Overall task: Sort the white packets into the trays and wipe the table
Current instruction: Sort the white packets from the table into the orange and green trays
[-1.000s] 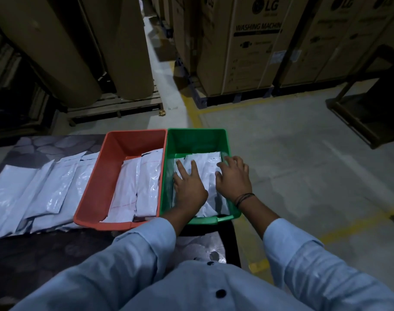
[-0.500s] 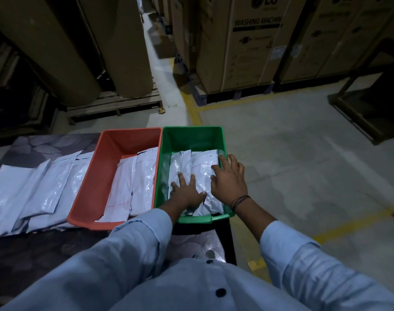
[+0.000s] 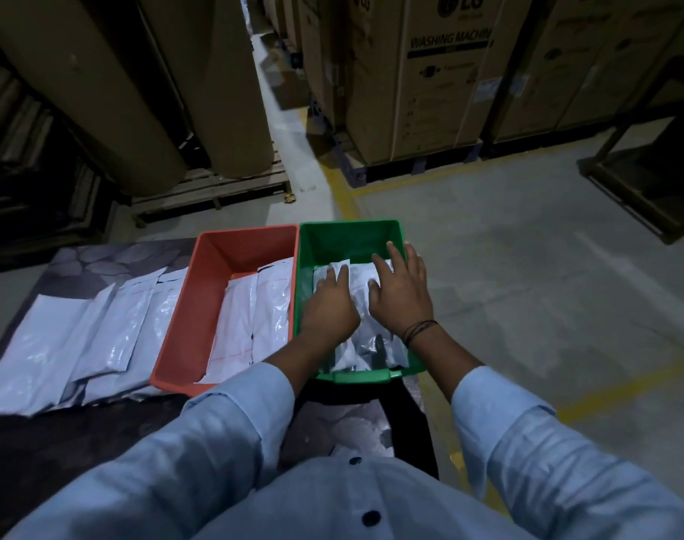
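The packets in the green tray (image 3: 338,243) lie under your palms: left hand (image 3: 330,307) and right hand (image 3: 401,292) both flat, fingers spread, gripping nothing. Looks like the settling step. Next: reach left past the red tray (image 3: 184,329) for the loose packets (image 3: 71,337) on the table (image 3: 60,454).

— What is the person wearing?
— A light blue long-sleeved shirt (image 3: 332,504) with small dark round buttons (image 3: 371,518) down the front; its sleeves are pushed partway up the forearms, the cloth creased.
— Anything on the hands?
— The left hand (image 3: 330,311) is bare. The right hand (image 3: 401,294) has thin dark thread bands (image 3: 420,330) around the wrist.
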`<control>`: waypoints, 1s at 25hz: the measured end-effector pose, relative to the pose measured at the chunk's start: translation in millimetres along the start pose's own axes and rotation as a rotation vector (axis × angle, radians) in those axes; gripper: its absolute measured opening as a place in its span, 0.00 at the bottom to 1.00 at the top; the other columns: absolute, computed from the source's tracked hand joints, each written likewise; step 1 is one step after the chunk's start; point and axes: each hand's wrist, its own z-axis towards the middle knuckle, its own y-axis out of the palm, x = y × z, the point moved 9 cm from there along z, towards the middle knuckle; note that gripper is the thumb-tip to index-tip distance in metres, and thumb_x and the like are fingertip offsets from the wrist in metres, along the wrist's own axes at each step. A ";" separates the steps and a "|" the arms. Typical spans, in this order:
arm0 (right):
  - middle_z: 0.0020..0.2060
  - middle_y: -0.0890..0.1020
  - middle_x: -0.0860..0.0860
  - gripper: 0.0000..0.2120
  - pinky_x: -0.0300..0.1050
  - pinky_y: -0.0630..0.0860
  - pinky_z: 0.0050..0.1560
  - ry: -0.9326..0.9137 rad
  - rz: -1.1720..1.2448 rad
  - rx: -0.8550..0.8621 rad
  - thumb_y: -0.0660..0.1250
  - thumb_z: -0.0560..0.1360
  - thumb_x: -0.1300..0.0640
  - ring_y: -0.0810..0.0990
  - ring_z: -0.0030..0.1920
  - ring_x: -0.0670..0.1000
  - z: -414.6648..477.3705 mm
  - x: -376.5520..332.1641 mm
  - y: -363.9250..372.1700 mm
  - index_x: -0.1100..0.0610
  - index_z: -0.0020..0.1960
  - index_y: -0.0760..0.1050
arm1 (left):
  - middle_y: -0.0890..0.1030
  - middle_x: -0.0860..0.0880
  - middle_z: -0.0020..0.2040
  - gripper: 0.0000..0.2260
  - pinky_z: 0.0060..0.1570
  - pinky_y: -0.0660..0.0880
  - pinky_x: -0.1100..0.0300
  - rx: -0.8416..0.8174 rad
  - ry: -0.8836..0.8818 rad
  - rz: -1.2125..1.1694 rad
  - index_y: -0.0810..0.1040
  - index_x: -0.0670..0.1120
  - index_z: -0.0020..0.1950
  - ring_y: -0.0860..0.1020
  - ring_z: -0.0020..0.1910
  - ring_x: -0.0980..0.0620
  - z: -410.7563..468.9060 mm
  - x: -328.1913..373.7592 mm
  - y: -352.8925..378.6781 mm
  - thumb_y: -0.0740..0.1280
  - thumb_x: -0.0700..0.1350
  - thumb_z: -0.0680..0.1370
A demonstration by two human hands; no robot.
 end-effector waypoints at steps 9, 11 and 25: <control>0.73 0.69 0.62 0.24 0.63 0.58 0.75 -0.004 0.101 0.055 0.65 0.76 0.55 0.59 0.76 0.66 8.9 -91.1 14.4 0.59 0.70 0.73 | 0.61 0.42 0.81 0.29 0.78 0.58 0.47 0.246 0.010 0.033 0.60 0.43 0.81 0.57 0.80 0.38 -29.2 -75.2 -104.0 0.61 0.39 0.79; 0.74 0.68 0.61 0.24 0.63 0.58 0.75 -0.001 0.103 0.060 0.64 0.76 0.55 0.59 0.76 0.66 10.2 -123.2 22.5 0.58 0.71 0.72 | 0.61 0.44 0.81 0.28 0.78 0.58 0.47 0.259 0.015 0.016 0.60 0.44 0.81 0.56 0.81 0.39 -36.7 -105.8 -119.4 0.60 0.40 0.81; 0.73 0.69 0.60 0.23 0.62 0.59 0.75 0.010 0.063 0.033 0.63 0.77 0.53 0.60 0.75 0.65 16.9 -366.8 101.1 0.57 0.71 0.72 | 0.64 0.44 0.80 0.26 0.76 0.62 0.47 0.289 -0.078 -0.075 0.63 0.47 0.80 0.63 0.78 0.42 -83.5 -390.7 -217.8 0.62 0.44 0.81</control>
